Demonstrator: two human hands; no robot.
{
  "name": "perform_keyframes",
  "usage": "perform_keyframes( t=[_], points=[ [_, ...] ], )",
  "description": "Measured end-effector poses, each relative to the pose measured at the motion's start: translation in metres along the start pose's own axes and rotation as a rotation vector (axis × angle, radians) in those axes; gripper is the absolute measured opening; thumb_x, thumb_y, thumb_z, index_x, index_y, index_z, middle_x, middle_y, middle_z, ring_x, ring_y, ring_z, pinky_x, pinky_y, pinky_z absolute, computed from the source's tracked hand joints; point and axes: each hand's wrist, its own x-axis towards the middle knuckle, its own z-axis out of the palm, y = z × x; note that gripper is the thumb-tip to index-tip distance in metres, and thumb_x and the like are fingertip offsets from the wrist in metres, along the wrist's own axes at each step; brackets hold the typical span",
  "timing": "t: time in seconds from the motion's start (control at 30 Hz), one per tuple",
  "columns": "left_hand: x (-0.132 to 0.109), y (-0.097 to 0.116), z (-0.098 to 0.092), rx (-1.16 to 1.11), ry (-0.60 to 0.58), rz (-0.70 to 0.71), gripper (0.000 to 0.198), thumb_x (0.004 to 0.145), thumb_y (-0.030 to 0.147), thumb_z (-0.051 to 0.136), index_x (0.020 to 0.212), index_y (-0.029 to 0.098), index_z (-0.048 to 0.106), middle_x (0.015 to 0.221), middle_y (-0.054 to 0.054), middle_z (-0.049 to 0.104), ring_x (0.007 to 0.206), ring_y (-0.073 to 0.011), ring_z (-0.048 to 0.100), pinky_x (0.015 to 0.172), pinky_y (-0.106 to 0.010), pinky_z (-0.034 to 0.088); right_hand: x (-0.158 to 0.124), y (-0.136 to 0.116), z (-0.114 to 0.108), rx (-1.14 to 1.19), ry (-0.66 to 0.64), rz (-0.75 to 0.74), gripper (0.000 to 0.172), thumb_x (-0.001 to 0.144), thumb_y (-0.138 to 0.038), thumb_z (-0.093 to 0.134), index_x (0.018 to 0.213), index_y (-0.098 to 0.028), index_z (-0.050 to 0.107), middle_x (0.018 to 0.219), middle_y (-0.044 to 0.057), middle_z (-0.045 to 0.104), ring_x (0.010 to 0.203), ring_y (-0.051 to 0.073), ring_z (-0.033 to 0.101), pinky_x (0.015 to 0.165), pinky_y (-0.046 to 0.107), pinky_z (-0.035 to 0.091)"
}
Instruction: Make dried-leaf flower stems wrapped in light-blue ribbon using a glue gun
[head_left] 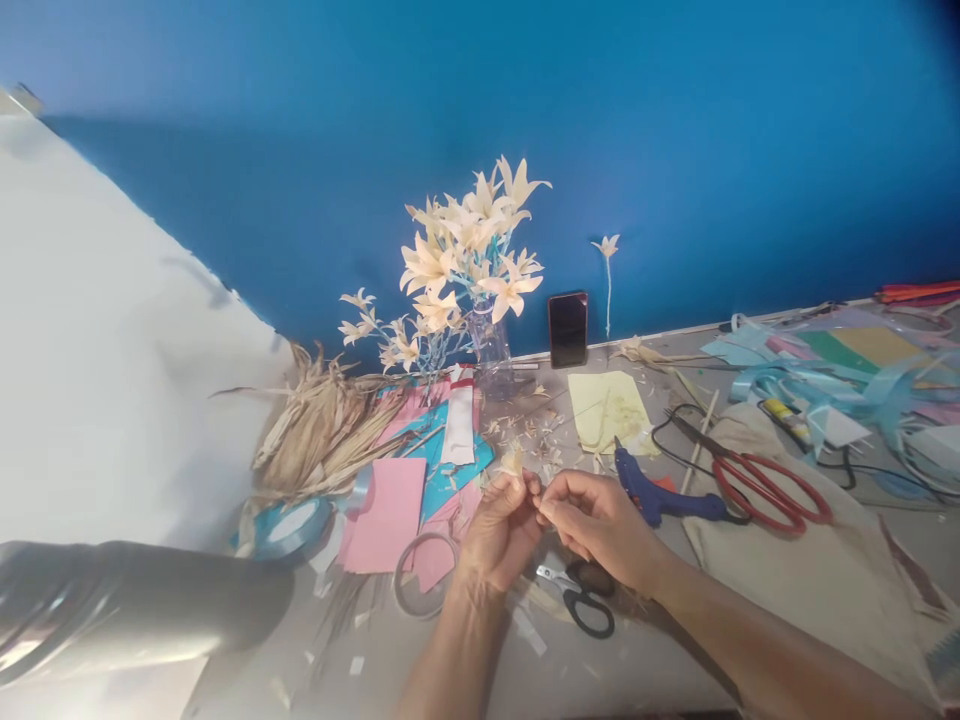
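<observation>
Over the middle of the table, my left hand [501, 520] pinches a small cream handmade flower [512, 461] between thumb and fingers, its petals pointing up. My right hand [592, 515] meets it from the right, fingertips closed close beneath the flower. What those fingertips hold, if anything, is hidden or too small to make out. Black-handled scissors [581, 595] lie just below my right hand. A blue glue gun [660, 490] rests to its right. Left of my left hand lie a roll of tape [426, 575] and pink paper [386, 515].
Behind stands a clear bottle [491, 350] with similar cream flowers [472, 240]. A phone [568, 330] and a single flower [607, 247] lean by the blue wall. Also around are yellow paper [611, 412], red-handled scissors [772, 490], dried husks [307, 430], blue ribbon [296, 525] and scattered scraps.
</observation>
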Motion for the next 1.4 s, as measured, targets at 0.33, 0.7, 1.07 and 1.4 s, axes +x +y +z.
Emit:
perform_keyframes(
  t=[0.33,0.7,1.07,1.4],
  points=[
    [-0.0020,0.0031,0.0004,0.052,-0.006,0.055,0.027,0.064,0.027,0.090,0.074,0.013,0.070,0.072,0.001,0.062,0.059,-0.0089,0.055,0.058,-0.023,0.046,-0.0007,-0.0004,0.0004,0.004,0.000,0.029,0.016,0.080,-0.028,0.060,0.067,-0.019,0.055,0.049,-0.007,0.048,0.039,0.006,0.035,0.040,0.020,0.027],
    [-0.0031,0.0068,0.0045,0.117,0.008,0.130,0.023,0.055,0.023,0.095,0.062,0.017,0.074,0.065,0.001,0.068,0.053,-0.0071,0.058,0.058,-0.020,0.047,-0.0044,-0.0038,0.0010,-0.067,0.046,-0.010,0.016,0.079,-0.028,0.059,0.066,-0.019,0.054,0.050,-0.007,0.044,0.044,0.008,0.034,0.043,0.020,0.027],
    [-0.0035,0.0053,0.0043,0.145,-0.002,0.158,0.022,0.056,0.026,0.094,0.062,0.018,0.074,0.062,0.001,0.069,0.052,-0.0077,0.058,0.057,-0.020,0.048,-0.0059,-0.0016,0.0055,-0.139,0.102,-0.109,0.017,0.080,-0.028,0.056,0.065,-0.020,0.051,0.053,-0.006,0.046,0.049,0.010,0.039,0.047,0.021,0.031],
    [-0.0047,0.0051,0.0056,0.180,0.002,0.181,0.023,0.057,0.027,0.093,0.062,0.018,0.073,0.063,0.001,0.068,0.051,-0.0077,0.058,0.056,-0.020,0.048,-0.0055,-0.0028,0.0042,-0.143,0.102,-0.088,0.020,0.081,-0.031,0.058,0.064,-0.020,0.053,0.053,-0.004,0.048,0.051,0.010,0.041,0.048,0.022,0.032]
  ],
)
